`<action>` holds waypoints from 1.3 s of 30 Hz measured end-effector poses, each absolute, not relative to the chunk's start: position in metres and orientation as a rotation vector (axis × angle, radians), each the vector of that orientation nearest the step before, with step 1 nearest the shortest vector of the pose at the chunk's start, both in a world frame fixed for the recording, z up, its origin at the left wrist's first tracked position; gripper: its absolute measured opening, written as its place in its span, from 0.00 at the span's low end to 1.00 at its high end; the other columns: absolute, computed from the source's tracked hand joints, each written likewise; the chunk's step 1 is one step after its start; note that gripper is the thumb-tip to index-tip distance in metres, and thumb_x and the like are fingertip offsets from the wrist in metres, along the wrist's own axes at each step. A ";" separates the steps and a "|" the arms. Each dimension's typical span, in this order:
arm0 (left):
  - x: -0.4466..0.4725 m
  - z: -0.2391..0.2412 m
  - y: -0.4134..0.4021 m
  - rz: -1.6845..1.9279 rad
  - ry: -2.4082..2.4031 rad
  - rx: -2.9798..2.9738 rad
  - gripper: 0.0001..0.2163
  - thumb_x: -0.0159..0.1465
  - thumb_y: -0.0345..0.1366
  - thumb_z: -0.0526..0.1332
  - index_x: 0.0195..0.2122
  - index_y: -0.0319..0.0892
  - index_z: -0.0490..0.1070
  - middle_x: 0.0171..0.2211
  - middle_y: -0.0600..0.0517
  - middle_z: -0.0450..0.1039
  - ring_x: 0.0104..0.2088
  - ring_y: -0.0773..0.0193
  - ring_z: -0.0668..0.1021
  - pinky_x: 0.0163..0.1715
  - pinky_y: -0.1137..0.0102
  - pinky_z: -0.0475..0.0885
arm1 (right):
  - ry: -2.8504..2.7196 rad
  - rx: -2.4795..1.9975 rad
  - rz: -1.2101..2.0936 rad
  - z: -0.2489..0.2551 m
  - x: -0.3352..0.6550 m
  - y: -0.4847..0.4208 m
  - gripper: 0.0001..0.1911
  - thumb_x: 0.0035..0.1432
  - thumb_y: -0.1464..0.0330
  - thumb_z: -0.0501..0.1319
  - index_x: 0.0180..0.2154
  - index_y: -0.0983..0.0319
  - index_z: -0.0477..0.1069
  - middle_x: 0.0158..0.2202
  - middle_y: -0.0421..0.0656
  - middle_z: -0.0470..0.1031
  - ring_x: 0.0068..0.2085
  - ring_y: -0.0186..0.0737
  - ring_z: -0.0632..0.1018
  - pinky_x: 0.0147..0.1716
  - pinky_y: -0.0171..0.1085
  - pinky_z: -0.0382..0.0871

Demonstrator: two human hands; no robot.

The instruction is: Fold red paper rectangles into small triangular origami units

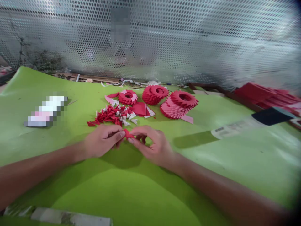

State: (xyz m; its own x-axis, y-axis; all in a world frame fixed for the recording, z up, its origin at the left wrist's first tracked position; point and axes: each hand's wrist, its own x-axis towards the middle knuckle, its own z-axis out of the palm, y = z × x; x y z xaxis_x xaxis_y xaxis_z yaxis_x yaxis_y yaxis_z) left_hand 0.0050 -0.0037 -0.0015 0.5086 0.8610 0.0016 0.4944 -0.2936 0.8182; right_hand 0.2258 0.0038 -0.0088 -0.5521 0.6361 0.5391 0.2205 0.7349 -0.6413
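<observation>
A small red folded paper piece is held between both hands above the green table. My left hand pinches its left end between thumb and fingers. From the other side, my right hand grips the piece with thumb and index finger. Just beyond my hands lies a loose pile of red and white folded paper pieces. Beside the pile is a stack of red paper sheets. Behind stand a small red and pink paper ring, a red ring stack and a taller pink and red one.
A bottle with a black cap lies at the right on the green table covering. More red paper stacks sit at the far right. A blurred-out flat object lies at left. A perforated metal wall closes the back.
</observation>
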 end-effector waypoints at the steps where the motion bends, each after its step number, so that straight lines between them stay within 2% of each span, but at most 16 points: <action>1: 0.005 -0.002 -0.004 0.583 1.101 1.946 0.20 0.71 0.46 0.49 0.28 0.41 0.69 0.23 0.53 0.71 0.23 0.66 0.73 0.24 0.72 0.66 | -2.140 -0.594 0.596 -0.008 0.226 0.004 0.05 0.65 0.73 0.62 0.43 0.61 0.74 0.39 0.43 0.81 0.35 0.34 0.80 0.32 0.32 0.76; 6: 0.003 -0.003 -0.005 0.595 1.086 1.864 0.19 0.70 0.47 0.50 0.29 0.41 0.70 0.24 0.53 0.71 0.24 0.66 0.73 0.25 0.72 0.68 | -2.199 -0.516 0.543 -0.005 0.225 0.003 0.07 0.62 0.77 0.63 0.41 0.62 0.75 0.35 0.42 0.82 0.31 0.32 0.79 0.29 0.29 0.75; 9: 0.002 -0.002 -0.004 0.595 1.056 1.795 0.19 0.70 0.49 0.51 0.30 0.40 0.70 0.24 0.53 0.71 0.24 0.67 0.73 0.25 0.72 0.69 | -2.206 -0.501 0.460 -0.005 0.227 0.004 0.09 0.60 0.79 0.64 0.41 0.63 0.76 0.35 0.42 0.83 0.31 0.32 0.80 0.31 0.30 0.77; 13: 0.004 0.000 -0.003 0.636 0.985 1.751 0.18 0.71 0.47 0.53 0.30 0.40 0.70 0.24 0.53 0.71 0.24 0.68 0.73 0.25 0.73 0.70 | -2.206 -0.532 0.360 -0.005 0.228 0.005 0.05 0.62 0.75 0.65 0.39 0.60 0.79 0.34 0.41 0.84 0.32 0.34 0.82 0.34 0.32 0.77; 18: 0.004 0.001 -0.003 0.654 0.964 1.777 0.18 0.71 0.46 0.52 0.29 0.40 0.69 0.24 0.53 0.71 0.24 0.69 0.73 0.24 0.74 0.70 | -2.205 -0.627 0.443 -0.003 0.228 0.004 0.04 0.64 0.68 0.66 0.37 0.57 0.81 0.35 0.41 0.85 0.34 0.38 0.83 0.35 0.37 0.79; 21: 0.003 0.000 -0.004 0.655 0.952 1.801 0.18 0.72 0.46 0.52 0.30 0.40 0.69 0.24 0.53 0.72 0.24 0.69 0.73 0.23 0.74 0.70 | -2.185 -0.646 0.476 -0.003 0.229 0.004 0.04 0.63 0.68 0.66 0.37 0.57 0.82 0.35 0.42 0.85 0.34 0.39 0.83 0.35 0.39 0.80; 26: 0.001 -0.002 -0.004 0.621 1.014 1.816 0.19 0.71 0.48 0.52 0.31 0.39 0.70 0.25 0.52 0.72 0.24 0.67 0.74 0.23 0.73 0.70 | -2.159 -0.580 0.421 -0.002 0.229 0.004 0.03 0.62 0.71 0.67 0.37 0.59 0.81 0.34 0.42 0.85 0.32 0.37 0.83 0.33 0.37 0.80; 33: 0.002 -0.003 -0.004 0.629 1.078 1.929 0.20 0.71 0.48 0.50 0.31 0.39 0.71 0.23 0.51 0.72 0.21 0.67 0.73 0.19 0.74 0.66 | -2.027 -0.671 0.730 0.001 0.227 0.003 0.04 0.59 0.71 0.70 0.37 0.57 0.82 0.36 0.43 0.85 0.33 0.38 0.83 0.33 0.38 0.80; 37: 0.003 -0.002 -0.005 0.641 1.134 1.983 0.20 0.71 0.47 0.50 0.30 0.40 0.71 0.22 0.52 0.72 0.19 0.68 0.71 0.18 0.75 0.63 | -1.931 -0.834 0.914 0.002 0.226 0.003 0.02 0.58 0.67 0.71 0.35 0.57 0.83 0.35 0.42 0.84 0.34 0.39 0.82 0.35 0.39 0.79; 39: 0.004 -0.002 -0.005 0.662 1.149 2.022 0.19 0.71 0.45 0.50 0.29 0.40 0.71 0.21 0.52 0.72 0.18 0.69 0.71 0.17 0.76 0.61 | -1.891 -0.894 1.008 0.002 0.226 0.004 0.04 0.57 0.65 0.71 0.33 0.59 0.82 0.34 0.43 0.84 0.32 0.39 0.81 0.32 0.38 0.77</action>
